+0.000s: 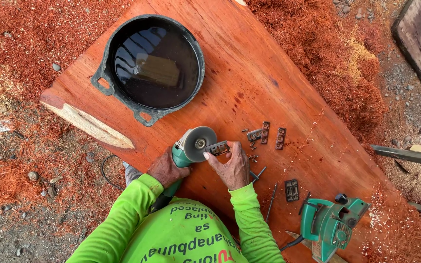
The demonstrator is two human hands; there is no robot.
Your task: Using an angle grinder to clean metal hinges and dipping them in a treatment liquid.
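Down at the near edge of the reddish wooden slab (249,83), the right hand (231,168) pinches a small dark metal plate (218,147) between thumb and fingers (207,156), which are clamped on its lower edge. The plate sits just past the fingertips, held flat and pointing toward the left, its end touching or nearly touching the grey disc of the angle grinder (191,146); which of the two I cannot tell. It is a short rectangular piece, dark and dull, with what look like holes or slots along its face.

The left hand (166,168) is wrapped tight around the grinder's green body, fingers closed on it, with the round disc facing up toward the camera.

Beyond the plate, on the slab, lie three similar metal plates (267,134) close together with a few small screws (254,157) beside them. Another plate (291,190) lies nearer, to the right, next to a thin rod (272,200). A second green power tool (330,224) rests at the lower right of the slab. A black round basin (152,61) of dark liquid stands at the far left end. Red sawdust (40,44) covers the ground around.
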